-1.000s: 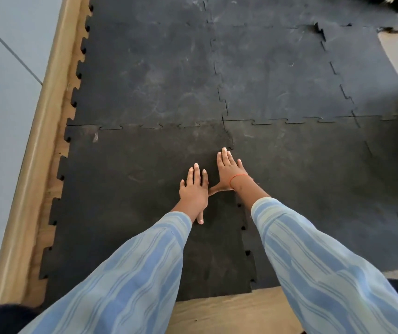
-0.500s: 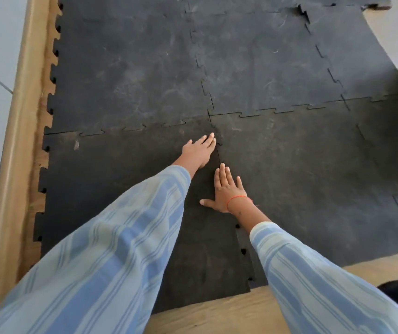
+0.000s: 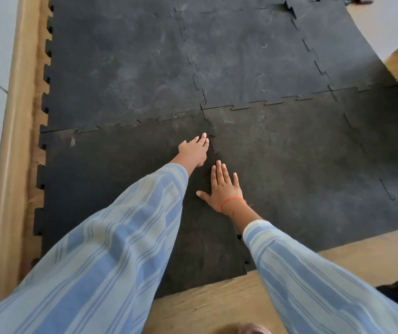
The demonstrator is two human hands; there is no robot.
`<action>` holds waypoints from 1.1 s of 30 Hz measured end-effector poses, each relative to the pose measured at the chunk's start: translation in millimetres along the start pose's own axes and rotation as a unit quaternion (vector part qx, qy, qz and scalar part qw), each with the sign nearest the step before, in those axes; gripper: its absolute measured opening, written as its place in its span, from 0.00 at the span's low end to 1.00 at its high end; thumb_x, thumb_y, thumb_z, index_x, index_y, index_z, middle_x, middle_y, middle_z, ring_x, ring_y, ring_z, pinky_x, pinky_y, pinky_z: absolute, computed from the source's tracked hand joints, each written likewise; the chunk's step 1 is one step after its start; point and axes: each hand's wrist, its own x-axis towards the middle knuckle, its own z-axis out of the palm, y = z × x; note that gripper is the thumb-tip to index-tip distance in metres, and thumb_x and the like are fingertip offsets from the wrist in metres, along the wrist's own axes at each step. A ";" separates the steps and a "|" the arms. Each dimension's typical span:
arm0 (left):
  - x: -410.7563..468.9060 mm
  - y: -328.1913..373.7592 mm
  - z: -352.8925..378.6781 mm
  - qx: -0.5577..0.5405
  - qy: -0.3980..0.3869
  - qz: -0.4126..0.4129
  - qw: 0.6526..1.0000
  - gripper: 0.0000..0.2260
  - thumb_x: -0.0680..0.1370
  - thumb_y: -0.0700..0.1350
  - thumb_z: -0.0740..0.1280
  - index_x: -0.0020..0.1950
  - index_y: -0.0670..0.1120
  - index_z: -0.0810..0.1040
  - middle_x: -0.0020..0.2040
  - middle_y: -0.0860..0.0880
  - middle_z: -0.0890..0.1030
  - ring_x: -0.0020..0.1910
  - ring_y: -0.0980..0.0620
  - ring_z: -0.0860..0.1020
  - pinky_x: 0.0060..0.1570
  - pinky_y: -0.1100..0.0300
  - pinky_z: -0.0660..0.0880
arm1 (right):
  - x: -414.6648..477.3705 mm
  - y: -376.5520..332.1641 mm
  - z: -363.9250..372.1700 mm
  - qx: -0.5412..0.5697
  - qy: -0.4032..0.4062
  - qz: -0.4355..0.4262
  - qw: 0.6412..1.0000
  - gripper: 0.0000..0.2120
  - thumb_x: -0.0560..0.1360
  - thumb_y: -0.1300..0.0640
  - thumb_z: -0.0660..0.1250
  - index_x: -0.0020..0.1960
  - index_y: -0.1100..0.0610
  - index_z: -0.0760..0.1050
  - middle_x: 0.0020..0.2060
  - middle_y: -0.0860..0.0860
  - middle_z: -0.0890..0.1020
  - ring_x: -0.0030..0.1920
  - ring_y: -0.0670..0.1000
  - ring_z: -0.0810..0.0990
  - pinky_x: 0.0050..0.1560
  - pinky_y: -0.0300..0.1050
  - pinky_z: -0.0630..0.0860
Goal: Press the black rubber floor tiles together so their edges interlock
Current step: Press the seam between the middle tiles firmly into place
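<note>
tiles: black rubber tiles [image 3: 125, 68] laid flat on a wood floor [image 3: 217, 304], jigsaw edges meshed across most of the mat
near seam: runs toward the camera between near-left tile [image 3: 111, 179] and near-right tile [image 3: 301, 165]; teeth look seated at the far end, small gaps show at the near end by the floor edge
left hand [image 3: 194, 151]: open, fingers together, flat on near-left tile, fingertips just beside the seam near the four-tile corner
right hand [image 3: 224, 190]: open, fingers spread, palm down across the seam, thumb out on near-left tile
hands: near each other, not touching; left farther out than right
wrist: red band [image 3: 233, 201] on the right
sleeves: blue striped sleeves [image 3: 111, 261] on both arms
far corner: far-right tile [image 3: 337, 39] has a lifted, unseated tooth edge at the top
left edge: open teeth against a wood curb [image 3: 12, 141]
</note>
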 end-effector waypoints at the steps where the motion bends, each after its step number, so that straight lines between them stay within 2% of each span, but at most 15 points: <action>1: -7.7 0.4 6.9 -0.002 -0.008 0.008 1.000 0.30 0.83 0.41 0.54 0.80 0.46 0.42 0.80 0.50 0.39 0.80 0.50 0.45 0.75 0.47 0.52 | -11.5 -1.7 9.8 0.007 0.012 0.004 1.000 0.40 0.79 0.35 0.46 0.78 0.60 0.34 0.77 0.54 0.34 0.77 0.52 0.34 0.76 0.56 0.39; 4: -35.6 3.5 33.0 0.011 -0.027 0.036 0.999 0.28 0.84 0.48 0.51 0.80 0.47 0.41 0.80 0.49 0.37 0.80 0.49 0.43 0.76 0.46 0.52 | -38.2 -4.6 29.3 0.021 0.015 0.012 1.000 0.38 0.80 0.37 0.43 0.78 0.60 0.35 0.77 0.54 0.35 0.77 0.52 0.35 0.76 0.56 0.37; 7: -57.2 13.0 54.3 0.008 -0.031 0.058 0.998 0.28 0.84 0.51 0.49 0.80 0.47 0.40 0.80 0.49 0.37 0.80 0.48 0.42 0.76 0.46 0.51 | -50.0 -9.3 34.5 0.048 0.007 0.038 0.998 0.38 0.80 0.36 0.43 0.78 0.60 0.35 0.77 0.54 0.35 0.77 0.52 0.34 0.75 0.56 0.36; 11: -63.4 20.6 62.3 -0.019 -0.036 0.055 0.998 0.28 0.84 0.50 0.50 0.80 0.47 0.40 0.80 0.49 0.36 0.80 0.47 0.41 0.76 0.45 0.49 | -59.1 -20.0 46.3 0.088 0.012 0.071 0.994 0.40 0.79 0.35 0.43 0.78 0.60 0.35 0.77 0.55 0.35 0.77 0.53 0.33 0.75 0.55 0.36; 14: -60.7 23.8 56.6 -0.017 -0.062 0.044 0.997 0.29 0.84 0.50 0.51 0.80 0.48 0.39 0.79 0.49 0.34 0.79 0.47 0.40 0.77 0.45 0.48 | -52.1 -12.2 43.6 0.111 -0.025 0.061 0.992 0.41 0.79 0.35 0.45 0.78 0.61 0.34 0.77 0.55 0.34 0.76 0.53 0.32 0.75 0.56 0.35; 17: -60.7 29.1 55.0 -0.011 -0.085 0.019 0.996 0.31 0.83 0.48 0.53 0.80 0.49 0.38 0.79 0.50 0.33 0.79 0.48 0.39 0.77 0.45 0.46 | -49.0 -9.4 46.3 0.104 -0.043 0.047 0.993 0.42 0.78 0.34 0.47 0.77 0.61 0.33 0.76 0.56 0.32 0.76 0.53 0.30 0.76 0.57 0.36; 22: -56.5 29.7 51.5 -0.005 -0.107 0.005 0.994 0.33 0.82 0.44 0.56 0.80 0.50 0.37 0.79 0.51 0.32 0.79 0.49 0.38 0.76 0.44 0.44 | -50.4 -15.9 51.7 0.098 -0.026 0.055 0.993 0.44 0.77 0.32 0.46 0.77 0.61 0.32 0.76 0.57 0.32 0.76 0.55 0.30 0.76 0.58 0.36; 27: -59.0 29.8 52.7 -0.003 -0.084 0.011 0.996 0.33 0.82 0.43 0.57 0.80 0.49 0.38 0.79 0.50 0.33 0.79 0.48 0.39 0.77 0.44 0.46 | -54.7 -12.5 55.9 0.092 0.010 0.046 0.995 0.44 0.77 0.31 0.46 0.77 0.60 0.33 0.77 0.56 0.33 0.76 0.54 0.32 0.76 0.57 0.36; 33: -85.9 40.7 69.7 0.021 -0.051 0.047 0.997 0.30 0.83 0.43 0.54 0.80 0.47 0.40 0.80 0.47 0.36 0.80 0.48 0.42 0.76 0.45 0.48 | -101.4 -17.6 90.9 0.095 0.031 0.062 0.993 0.40 0.79 0.34 0.42 0.78 0.60 0.35 0.77 0.55 0.35 0.77 0.54 0.33 0.76 0.53 0.35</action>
